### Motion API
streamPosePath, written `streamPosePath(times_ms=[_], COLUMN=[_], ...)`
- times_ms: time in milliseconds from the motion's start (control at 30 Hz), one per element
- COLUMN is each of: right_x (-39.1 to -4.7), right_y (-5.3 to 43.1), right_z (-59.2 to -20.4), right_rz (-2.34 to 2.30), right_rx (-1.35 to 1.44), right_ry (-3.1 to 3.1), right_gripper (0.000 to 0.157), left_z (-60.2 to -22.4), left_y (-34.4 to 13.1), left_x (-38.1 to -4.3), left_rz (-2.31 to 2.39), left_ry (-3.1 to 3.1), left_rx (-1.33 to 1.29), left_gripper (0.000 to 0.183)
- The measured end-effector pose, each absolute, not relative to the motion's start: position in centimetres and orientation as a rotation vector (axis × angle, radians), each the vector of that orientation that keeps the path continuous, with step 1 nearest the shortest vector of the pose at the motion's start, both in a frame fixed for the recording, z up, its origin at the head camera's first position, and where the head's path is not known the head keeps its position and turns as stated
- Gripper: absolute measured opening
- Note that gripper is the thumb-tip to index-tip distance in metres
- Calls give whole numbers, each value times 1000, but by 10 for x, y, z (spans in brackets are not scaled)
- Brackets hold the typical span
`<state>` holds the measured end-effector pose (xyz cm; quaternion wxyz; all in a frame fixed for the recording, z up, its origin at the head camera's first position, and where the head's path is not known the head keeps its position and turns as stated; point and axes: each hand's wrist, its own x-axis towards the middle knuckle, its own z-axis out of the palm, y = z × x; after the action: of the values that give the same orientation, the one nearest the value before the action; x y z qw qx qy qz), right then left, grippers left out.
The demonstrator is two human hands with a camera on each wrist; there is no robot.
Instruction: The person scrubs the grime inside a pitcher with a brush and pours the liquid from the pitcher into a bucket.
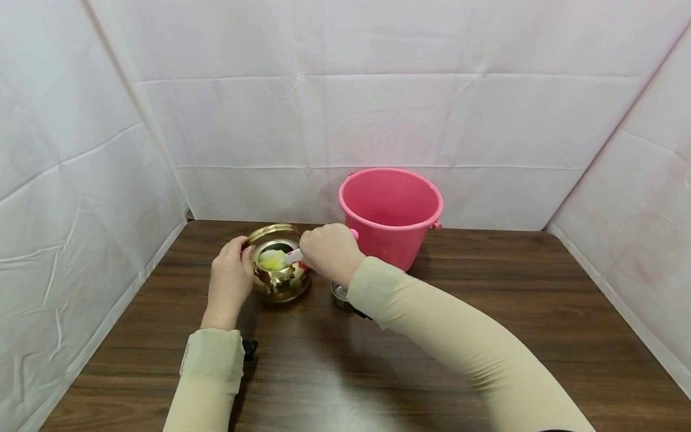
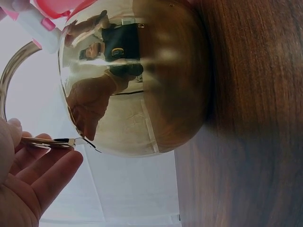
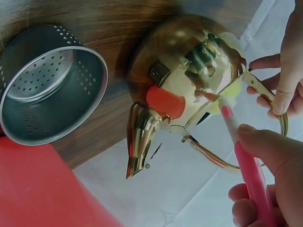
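A shiny gold kettle (image 1: 281,287) with a round body stands on the table, its lid off and its top opening showing. My left hand (image 1: 229,273) pinches the raised kettle handle (image 2: 47,142) near its lower end, thumb on one side and fingers on the other. In my right hand (image 1: 332,252) is a cleaning brush with a pink and white handle (image 3: 251,172), gripped with the thumb lying along it. The yellow and white brush head (image 1: 272,259) sits in the mouth of the kettle. The spout (image 3: 137,144) shows in the right wrist view.
A pink bucket (image 1: 385,240) stands behind and to the right of the kettle. Between them lies a perforated metal strainer basket (image 3: 87,80), partly hidden by my right arm in the head view. White cloth walls (image 1: 388,120) enclose the dark wooden table (image 1: 513,288).
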<state>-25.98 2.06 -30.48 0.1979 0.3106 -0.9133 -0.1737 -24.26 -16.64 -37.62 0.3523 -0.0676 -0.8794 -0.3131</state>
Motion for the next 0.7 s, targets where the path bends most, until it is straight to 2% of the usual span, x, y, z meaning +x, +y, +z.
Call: streamPosePath(times_ms=[233,700], right_x=[-260,-255], right_y=[23,28], right_z=[-300,-281], right_rz=[-512,-555], right_rx=[945,956], right_ry=[-2579,-2679], right_gripper=[26,16], left_z=[-376,-376], left_y=[-168,-169], left_x=[-242,-243], left_rz=[-814,-829], left_ry=[-2295,-2330], left_rx=[-164,-162], left_gripper=[19,21])
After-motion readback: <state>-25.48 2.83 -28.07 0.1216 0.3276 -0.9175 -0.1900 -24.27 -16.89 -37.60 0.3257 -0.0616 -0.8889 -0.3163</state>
